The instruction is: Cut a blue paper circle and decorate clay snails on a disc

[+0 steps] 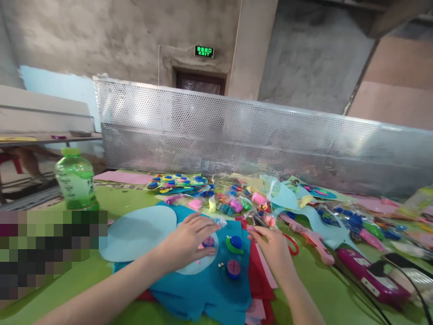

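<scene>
The left hand [189, 239] lies palm down on a blue felt sheet [203, 289], its fingers spread flat and pressing rather than closed on anything; the fingertips touch a small purple clay disc [208, 241] that sits on a pale blue felt circle [199, 264]. The right hand [275, 248] hovers just beside it over the red felt [260, 275], its grip pinched at thumb and forefinger on a tiny pink piece [251, 228], too small to identify. Between the hands sit a green and blue clay snail [234, 243] and a blue clay button [233, 268] on the blue felt. A larger pale blue felt oval [138, 232] lies to the left. Farther back on the green surface [321, 289] are bags of coloured clay [230, 205], a green drinks bottle [76, 180] and a pink glue gun [316, 241].
</scene>
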The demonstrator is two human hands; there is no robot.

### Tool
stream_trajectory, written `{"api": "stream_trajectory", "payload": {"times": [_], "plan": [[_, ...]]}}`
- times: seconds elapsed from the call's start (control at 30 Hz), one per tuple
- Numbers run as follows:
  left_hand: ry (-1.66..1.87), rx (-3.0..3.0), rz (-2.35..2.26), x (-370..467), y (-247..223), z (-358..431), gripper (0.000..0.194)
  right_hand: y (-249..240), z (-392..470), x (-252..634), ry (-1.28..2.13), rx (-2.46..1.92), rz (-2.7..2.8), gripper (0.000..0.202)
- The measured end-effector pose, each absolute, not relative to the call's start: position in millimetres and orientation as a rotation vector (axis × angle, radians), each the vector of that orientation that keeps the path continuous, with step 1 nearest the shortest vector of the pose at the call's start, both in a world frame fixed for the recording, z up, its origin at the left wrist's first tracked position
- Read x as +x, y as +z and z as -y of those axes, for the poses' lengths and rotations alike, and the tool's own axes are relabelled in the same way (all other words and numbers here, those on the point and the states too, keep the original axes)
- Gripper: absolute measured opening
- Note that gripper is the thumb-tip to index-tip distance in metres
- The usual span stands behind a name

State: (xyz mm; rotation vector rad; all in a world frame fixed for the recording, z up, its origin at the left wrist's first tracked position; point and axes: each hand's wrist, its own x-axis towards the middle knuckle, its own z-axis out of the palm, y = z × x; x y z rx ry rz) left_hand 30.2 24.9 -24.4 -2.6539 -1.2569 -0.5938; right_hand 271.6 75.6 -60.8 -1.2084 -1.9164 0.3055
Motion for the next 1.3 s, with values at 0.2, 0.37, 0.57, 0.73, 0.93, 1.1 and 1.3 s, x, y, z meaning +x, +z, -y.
{"api": "stream_trajectory", "payload": {"times": [0.2, 0.37, 0.57, 0.73, 0.93, 1.1, 1.3], "plan": [[-0.71, -2.605, 1.403, 64, -19, -19, 0.059, -37, -70, 244, 0.503, -0.965, 2.181, 0.027], [-1.073, -2.648, 1.644, 53, -20, -21, 0.021, -2, -69, 210, 0.292, -0.759, 2.446, 0.029], [-1.029, -2.624, 1.943, 37, -14, -19, 0.026, -6, -86, 207, 0.416, -0.565, 2.5, 0.038], [-1.456, -2.715, 2.206, 37, -10, -15, 0.03, -15, -93, 233, 0.665, -0.718, 2.116, 0.028], [-1.906, -2.87, 2.235, 41, -13, -23, 0.039, -17, -88, 229, 0.739, -0.717, 2.047, 0.038], [-1.797, -3.13, 2.103, 47, -20, -22, 0.037, -24, -78, 214, 0.567, -0.619, 2.103, 0.03], [-1.765, -2.952, 2.243, 50, -28, -22, 0.024, -24, -70, 209, 0.654, -0.52, 2.153, 0.017]]}}
